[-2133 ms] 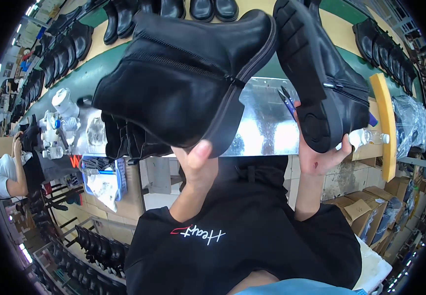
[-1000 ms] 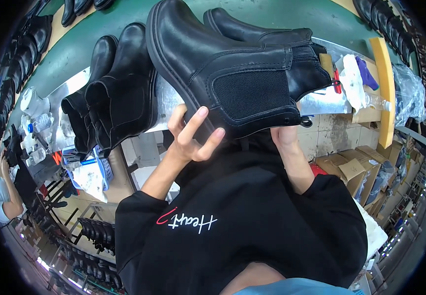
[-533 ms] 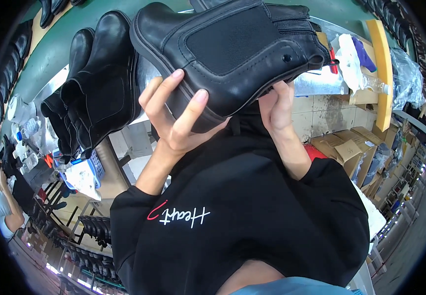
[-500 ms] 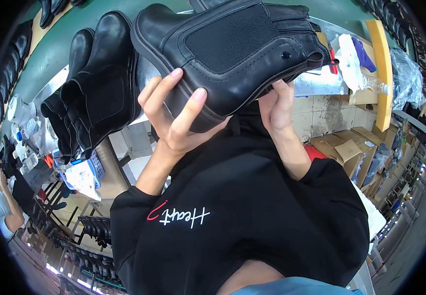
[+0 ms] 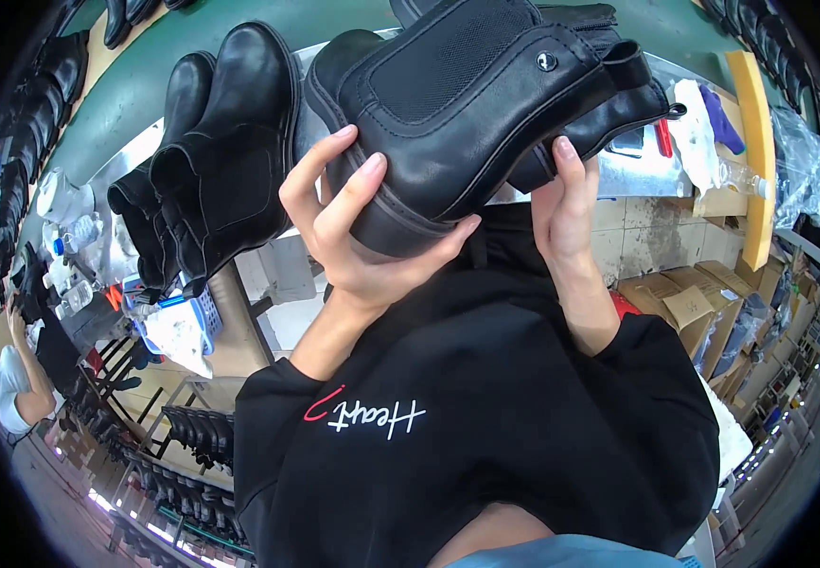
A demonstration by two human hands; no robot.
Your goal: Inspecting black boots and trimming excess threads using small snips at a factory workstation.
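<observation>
- Two black ankle boots held up before the person, one partly overlapping the other, above the near edge of the silver table (image 5: 637, 177).
- Near boot (image 5: 471, 114): toe toward upper left, shaft toward upper right, tilted; ribbed elastic side panel, round shiny stud and a pull loop at the top.
- Left hand (image 5: 358, 241): grips the near boot low at the heel from below. Fingers spread, two tips on the sole edge at the left, another digit under the heel at the right.
- Far boot (image 5: 618, 118): behind the near boot and largely covered by it; shaft and loop show at the right.
- Right hand (image 5: 566, 208): holds the far boot at its heel end, one digit upright against it; remaining fingers partly hidden, their exact spread cannot be told.
- Left of the held boots, a second pair of black boots (image 5: 230, 170) side by side, toes away from the person, shaft openings toward the near edge.
- Right part of table: red-handled item (image 5: 663, 138), white cloth (image 5: 692, 133), purple item (image 5: 723, 121), clear bottle (image 5: 743, 179) lying beside a yellow strip (image 5: 756, 161).
- Lower left: blue basket (image 5: 208, 322) with a stained white rag (image 5: 175, 333).
- Far left: a co-worker (image 5: 20, 383) with one arm raised.
</observation>
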